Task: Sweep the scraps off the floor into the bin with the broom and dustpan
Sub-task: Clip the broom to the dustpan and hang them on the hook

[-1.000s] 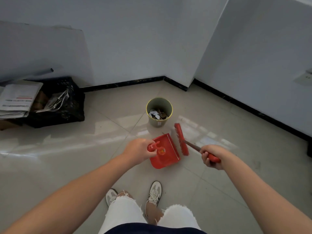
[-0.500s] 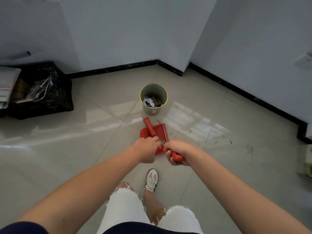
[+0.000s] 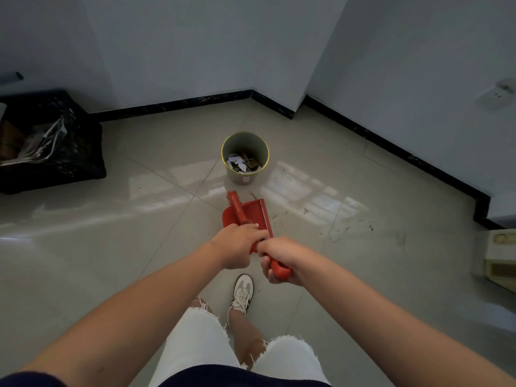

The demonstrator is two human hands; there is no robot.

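Since 0.5 s ago both hands barely shift. Left hand (image 3: 237,244) fingers grip the dustpan (image 3: 252,216); right hand (image 3: 279,259) clasps the broom (image 3: 237,205) handle, bin (image 3: 245,157) at 12 o'clock.

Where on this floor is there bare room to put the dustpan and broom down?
Widest bare tile lies between the black crate and the bin. Right of the dustpan it is open but marked with dark specks. Crowded: bin to dustpan, and around both hands.
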